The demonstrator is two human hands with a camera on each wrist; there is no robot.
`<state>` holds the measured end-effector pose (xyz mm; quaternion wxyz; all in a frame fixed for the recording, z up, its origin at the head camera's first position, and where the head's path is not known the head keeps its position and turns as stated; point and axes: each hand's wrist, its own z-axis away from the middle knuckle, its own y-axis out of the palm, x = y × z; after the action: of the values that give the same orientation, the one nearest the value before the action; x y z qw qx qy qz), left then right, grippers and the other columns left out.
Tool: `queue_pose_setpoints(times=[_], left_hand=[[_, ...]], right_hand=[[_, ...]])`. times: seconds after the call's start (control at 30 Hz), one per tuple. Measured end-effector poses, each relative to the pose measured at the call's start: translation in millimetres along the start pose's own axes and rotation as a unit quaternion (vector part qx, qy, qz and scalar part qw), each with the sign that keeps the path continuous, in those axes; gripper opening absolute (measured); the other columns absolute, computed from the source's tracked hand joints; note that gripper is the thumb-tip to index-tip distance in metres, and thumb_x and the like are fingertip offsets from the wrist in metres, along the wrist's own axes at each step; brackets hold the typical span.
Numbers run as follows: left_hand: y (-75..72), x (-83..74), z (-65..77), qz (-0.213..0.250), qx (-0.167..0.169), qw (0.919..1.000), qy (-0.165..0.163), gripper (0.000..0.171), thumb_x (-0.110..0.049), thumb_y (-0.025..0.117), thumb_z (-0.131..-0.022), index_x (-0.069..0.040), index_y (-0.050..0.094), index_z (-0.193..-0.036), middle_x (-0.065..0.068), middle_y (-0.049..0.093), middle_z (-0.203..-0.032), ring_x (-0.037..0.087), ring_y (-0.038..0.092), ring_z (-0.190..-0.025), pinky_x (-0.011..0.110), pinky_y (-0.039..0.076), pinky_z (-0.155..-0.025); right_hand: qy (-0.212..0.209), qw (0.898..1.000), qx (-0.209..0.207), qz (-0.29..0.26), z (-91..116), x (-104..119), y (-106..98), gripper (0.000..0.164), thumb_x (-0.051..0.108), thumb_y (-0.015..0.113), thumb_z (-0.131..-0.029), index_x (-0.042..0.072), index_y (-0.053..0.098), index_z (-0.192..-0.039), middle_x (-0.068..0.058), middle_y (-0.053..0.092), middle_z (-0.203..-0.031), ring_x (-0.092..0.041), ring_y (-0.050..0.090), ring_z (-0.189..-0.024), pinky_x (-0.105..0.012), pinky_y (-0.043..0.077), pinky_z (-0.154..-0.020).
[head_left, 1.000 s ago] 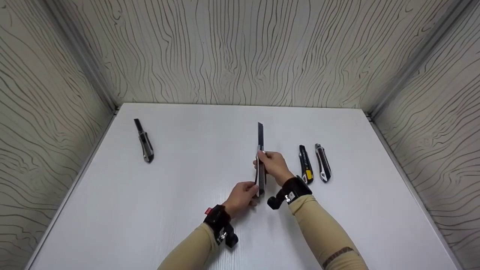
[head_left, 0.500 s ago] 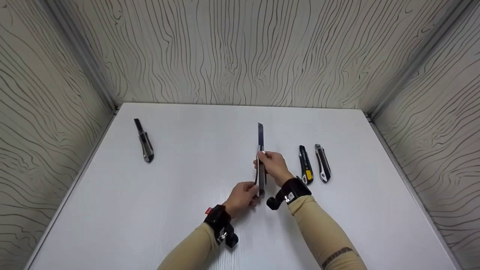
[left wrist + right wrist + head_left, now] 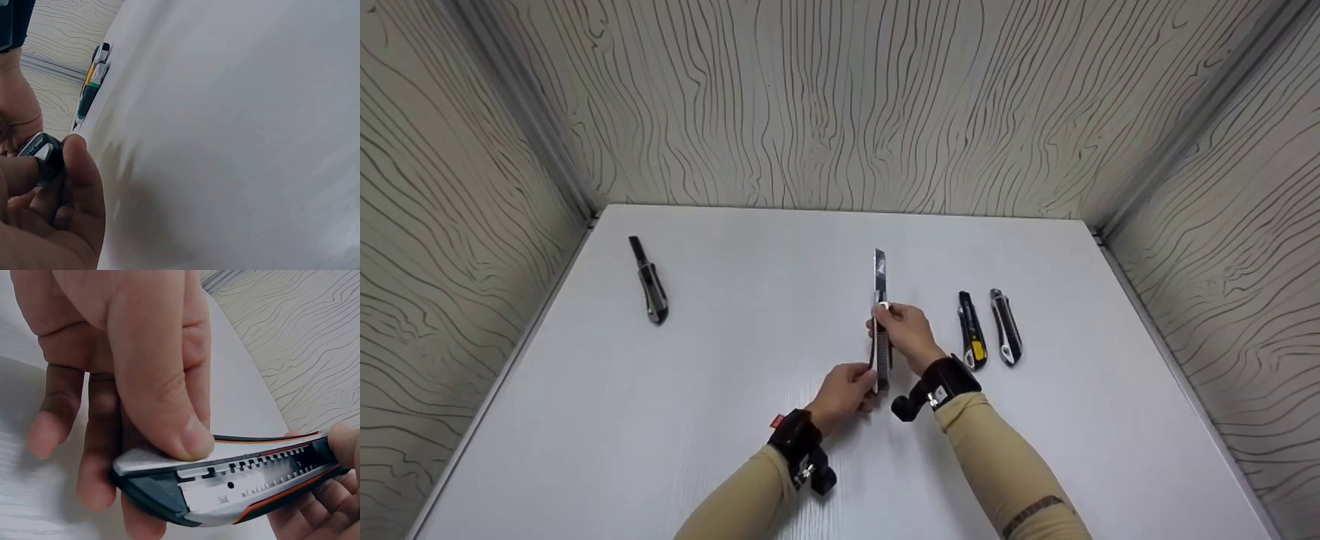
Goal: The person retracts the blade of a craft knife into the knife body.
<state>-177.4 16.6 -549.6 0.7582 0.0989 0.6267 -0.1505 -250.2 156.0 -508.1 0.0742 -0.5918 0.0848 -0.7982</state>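
A large utility knife [image 3: 883, 358], silver and black with orange trim in the right wrist view, is between both hands near the middle of the table. Its blade [image 3: 880, 270] extends far out and points at the back wall. My left hand [image 3: 841, 396] pinches the knife's rear end, the thumb [image 3: 194, 439] flat on the silver body. Farther forward, my right hand [image 3: 909, 331] grips the handle close to the blade, its thumb [image 3: 344, 444] at the front end of the toothed slot. Most of the right hand falls outside the right wrist view.
On the right lie a black and yellow utility knife [image 3: 973, 330] and a silver and black one [image 3: 1007, 328], side by side. Another utility knife [image 3: 652, 294] with its blade out lies at the far left. Wood-patterned walls [image 3: 840, 105] enclose the white table [image 3: 720, 450].
The blade has turned from dark to bright, and its tip sits slightly closer to me. Both hands keep almost the same place and hold.
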Motion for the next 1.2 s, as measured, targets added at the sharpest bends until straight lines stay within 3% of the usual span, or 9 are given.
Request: queue_pose_setpoints(times=[0.33,0.63,0.9,1.2], left_hand=[[-1.6,0.1,0.3,-0.008,-0.004,1.0000,0.000,0.025,-0.014,0.049,-0.100,0.005,0.065,-0.101,0.014,0.066,-0.080,0.012,0.056,-0.060,0.024,0.049,-0.054],[-0.3,0.7,1.2,-0.005,-0.011,0.9999,0.000,0.026,-0.012,0.048,-0.100,0.007,0.065,-0.104,0.025,0.070,-0.091,0.013,0.059,-0.063,0.028,0.053,-0.056],[-0.9,2.4,1.0,-0.013,-0.007,0.9999,0.004,0.024,-0.011,0.049,-0.099,0.007,0.065,-0.099,0.019,0.069,-0.082,0.013,0.058,-0.060,0.026,0.052,-0.055],[-2.1,2.9,0.1,-0.001,-0.009,1.0000,-0.002,0.025,-0.011,0.047,-0.100,0.008,0.064,-0.100,0.018,0.067,-0.081,0.013,0.056,-0.059,0.024,0.048,-0.052]], right_hand=[[-0.004,1.000,0.018,-0.008,1.1,1.4,2.0,0.032,0.023,0.056,-0.099,-0.004,0.062,-0.117,-0.008,0.072,-0.094,-0.012,0.066,-0.080,-0.023,0.050,-0.072],[-0.014,1.000,0.021,-0.004,2.5,0.6,1.4,0.031,0.022,0.056,-0.100,-0.004,0.062,-0.115,-0.009,0.072,-0.096,-0.012,0.067,-0.081,-0.022,0.051,-0.073],[-0.011,0.999,0.031,-0.007,2.9,0.3,1.0,0.035,0.024,0.056,-0.100,-0.005,0.060,-0.119,-0.015,0.071,-0.104,-0.016,0.068,-0.088,-0.024,0.052,-0.076],[-0.017,0.999,0.032,-0.017,3.2,-0.4,2.9,0.026,0.016,0.057,-0.099,-0.004,0.061,-0.115,-0.010,0.072,-0.096,-0.012,0.065,-0.080,-0.022,0.051,-0.071]])
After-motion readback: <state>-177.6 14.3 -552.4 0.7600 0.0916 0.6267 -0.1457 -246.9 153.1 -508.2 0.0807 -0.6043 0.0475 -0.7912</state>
